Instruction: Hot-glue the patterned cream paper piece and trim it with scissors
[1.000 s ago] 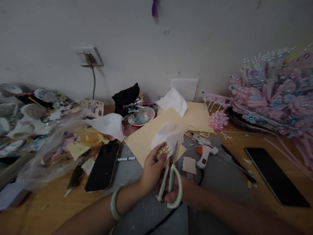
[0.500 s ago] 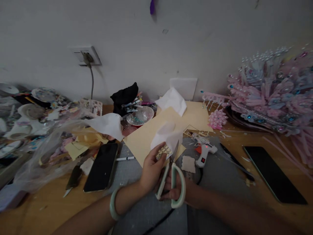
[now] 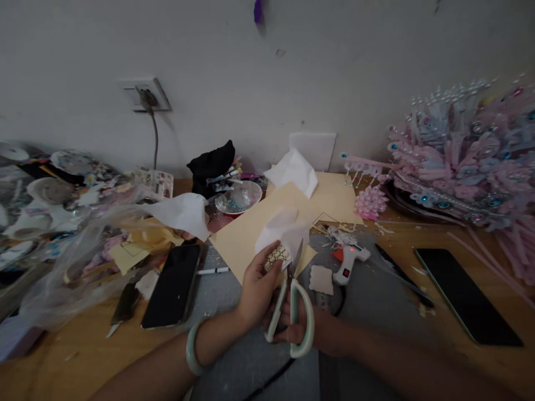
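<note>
My left hand [image 3: 256, 285] pinches a small patterned paper piece [image 3: 277, 257] that has white backing paper [image 3: 282, 229] rising behind it. My right hand [image 3: 299, 324] grips a pair of pale green scissors [image 3: 291, 312], fingers through both handle loops. The blades point up and meet the paper's right edge. Both hands hover over a grey cutting mat [image 3: 368, 301] near the front of the wooden desk. A jade-coloured bangle [image 3: 191, 348] circles my left wrist.
A white glue gun [image 3: 348, 258] with a red light and a small cut square [image 3: 321, 279] lie right of the scissors. Two black phones [image 3: 172, 284] [image 3: 467, 295] rest on the desk. Cream paper sheets [image 3: 246, 234], a beaded pink headdress [image 3: 463, 161] and cluttered craft supplies [image 3: 62, 223] surround the mat.
The scissor handles have drawn closer together since half a second ago. The view has shifted slightly; both hands stay in the same place.
</note>
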The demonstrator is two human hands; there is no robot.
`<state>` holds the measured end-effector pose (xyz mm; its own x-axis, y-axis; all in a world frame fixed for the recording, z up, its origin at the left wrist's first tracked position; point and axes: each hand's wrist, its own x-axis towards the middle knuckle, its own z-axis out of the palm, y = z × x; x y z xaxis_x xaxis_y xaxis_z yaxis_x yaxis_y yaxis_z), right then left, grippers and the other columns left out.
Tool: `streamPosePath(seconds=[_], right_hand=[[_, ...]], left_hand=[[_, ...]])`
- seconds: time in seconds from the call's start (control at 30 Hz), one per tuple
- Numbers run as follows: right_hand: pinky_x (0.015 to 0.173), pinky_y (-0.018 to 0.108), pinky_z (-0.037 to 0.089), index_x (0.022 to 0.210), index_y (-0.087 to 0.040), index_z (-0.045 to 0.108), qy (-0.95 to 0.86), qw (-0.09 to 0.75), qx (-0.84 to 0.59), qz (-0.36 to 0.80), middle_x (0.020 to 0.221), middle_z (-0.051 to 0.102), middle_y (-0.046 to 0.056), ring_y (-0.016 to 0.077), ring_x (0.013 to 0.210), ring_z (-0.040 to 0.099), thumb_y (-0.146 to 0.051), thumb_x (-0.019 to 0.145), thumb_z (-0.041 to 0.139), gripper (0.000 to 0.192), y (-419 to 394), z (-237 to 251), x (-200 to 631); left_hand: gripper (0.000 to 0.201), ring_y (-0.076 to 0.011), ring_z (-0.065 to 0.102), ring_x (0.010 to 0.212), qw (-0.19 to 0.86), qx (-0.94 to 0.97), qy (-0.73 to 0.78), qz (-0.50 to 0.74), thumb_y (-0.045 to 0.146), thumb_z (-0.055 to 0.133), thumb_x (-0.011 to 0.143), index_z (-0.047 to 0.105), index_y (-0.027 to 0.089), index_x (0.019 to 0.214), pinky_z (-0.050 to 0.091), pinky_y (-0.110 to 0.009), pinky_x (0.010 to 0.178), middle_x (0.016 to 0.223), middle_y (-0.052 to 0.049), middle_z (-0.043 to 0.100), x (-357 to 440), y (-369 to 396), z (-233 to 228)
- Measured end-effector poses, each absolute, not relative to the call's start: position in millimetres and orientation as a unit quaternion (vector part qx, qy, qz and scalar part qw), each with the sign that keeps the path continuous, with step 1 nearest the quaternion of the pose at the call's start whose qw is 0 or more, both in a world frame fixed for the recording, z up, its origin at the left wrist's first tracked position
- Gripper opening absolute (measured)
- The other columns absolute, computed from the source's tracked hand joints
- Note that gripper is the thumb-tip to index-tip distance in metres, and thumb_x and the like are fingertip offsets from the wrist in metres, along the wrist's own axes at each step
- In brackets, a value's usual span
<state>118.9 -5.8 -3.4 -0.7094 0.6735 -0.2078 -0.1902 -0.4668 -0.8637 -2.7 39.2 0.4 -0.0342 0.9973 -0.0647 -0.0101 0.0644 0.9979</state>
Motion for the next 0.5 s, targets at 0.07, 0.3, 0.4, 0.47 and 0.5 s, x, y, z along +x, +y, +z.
streamPosePath(seconds=[0.07, 0.3, 0.4, 0.47, 0.5], right_hand=[[0.078, 0.036, 0.041, 0.089, -0.018, 0.057, -0.445, 0.269, -0.254, 0.816, 0.085, 0.054, 0.004, 0.0161, 0.077, 0.051, -0.046, 0.059, 0.070, 0.043, -5.7, -1.5, 119.2], [0.076, 0.034, 0.041, 0.090, -0.019, 0.057, -0.467, 0.264, -0.267, 0.801, 0.087, 0.054, 0.004, 0.0172, 0.082, 0.051, -0.045, 0.060, 0.070, 0.042, -7.2, -9.8, 119.2], [0.073, 0.032, 0.041, 0.088, -0.018, 0.057, -0.474, 0.265, -0.271, 0.795, 0.083, 0.055, 0.003, 0.0163, 0.080, 0.052, -0.048, 0.058, 0.070, 0.044, -7.6, -13.2, 118.8], [0.071, 0.031, 0.041, 0.088, -0.017, 0.056, -0.478, 0.265, -0.273, 0.791, 0.082, 0.056, 0.003, 0.0156, 0.078, 0.052, -0.047, 0.058, 0.071, 0.045, -7.3, -13.5, 118.3], [0.070, 0.030, 0.041, 0.089, -0.017, 0.056, -0.481, 0.265, -0.275, 0.789, 0.082, 0.057, 0.003, 0.0153, 0.078, 0.052, -0.046, 0.058, 0.071, 0.045, -7.0, -13.3, 118.1]], left_hand=[[0.040, -0.0198, 0.051, 0.109, 0.509, 0.471, 0.523, 0.495, 0.028, 0.057, 0.072, 0.056, 0.020, 0.111, 0.036, -0.033, 0.096, 0.116, -0.006, 0.059, -2.6, 39.2, -0.2], [0.039, -0.0192, 0.050, 0.110, 0.495, 0.477, 0.536, 0.489, 0.028, 0.057, 0.072, 0.057, 0.020, 0.110, 0.035, -0.031, 0.096, 0.117, -0.005, 0.058, -1.6, 37.4, 0.9], [0.039, -0.0187, 0.050, 0.110, 0.492, 0.487, 0.538, 0.481, 0.029, 0.057, 0.073, 0.056, 0.021, 0.111, 0.035, -0.031, 0.097, 0.118, -0.004, 0.058, -2.2, 37.5, 1.0], [0.040, -0.0189, 0.051, 0.109, 0.493, 0.491, 0.536, 0.478, 0.029, 0.056, 0.073, 0.056, 0.021, 0.112, 0.034, -0.031, 0.097, 0.118, -0.004, 0.058, -2.6, 37.6, 0.6], [0.040, -0.0191, 0.051, 0.109, 0.492, 0.493, 0.537, 0.477, 0.029, 0.056, 0.073, 0.056, 0.021, 0.113, 0.035, -0.031, 0.097, 0.118, -0.005, 0.058, -2.7, 37.7, 0.5]])
